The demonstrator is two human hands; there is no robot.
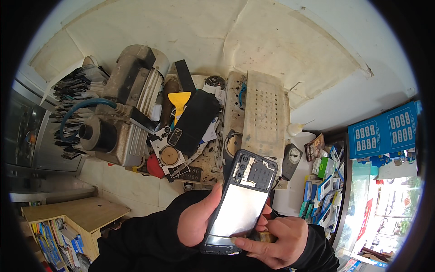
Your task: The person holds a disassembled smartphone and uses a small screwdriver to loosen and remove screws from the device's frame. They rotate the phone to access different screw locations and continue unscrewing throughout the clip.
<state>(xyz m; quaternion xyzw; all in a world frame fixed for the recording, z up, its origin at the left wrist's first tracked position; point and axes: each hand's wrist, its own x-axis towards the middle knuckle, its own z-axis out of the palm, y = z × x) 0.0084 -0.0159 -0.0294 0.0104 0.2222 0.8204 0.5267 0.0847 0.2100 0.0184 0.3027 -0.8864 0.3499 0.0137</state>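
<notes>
A smartphone point(239, 206) without its back cover is tilted upright in front of me. Its shiny silver battery area faces up, and camera lenses show near the top left corner. My left hand point(197, 222) is closed round its left side, thumb along the edge. At the lower right edge of the phone is my right hand point(283, 240), fingers curled around a small amber-coloured piece point(263, 236) whose kind I cannot make out. One fingertip of that hand lies on the phone's lower end. Beyond, a black phone back point(199, 120) with a camera block rests on the cluttered bench.
A dusty motor pump point(136, 86) with a blue hose stands left on the bench. Near it lie a yellow scraper point(179, 103) and a red round thing point(155, 167). A perforated metal plate point(267, 109) and a dial box point(293, 156) are right. Boxes point(324, 190) fill the right side.
</notes>
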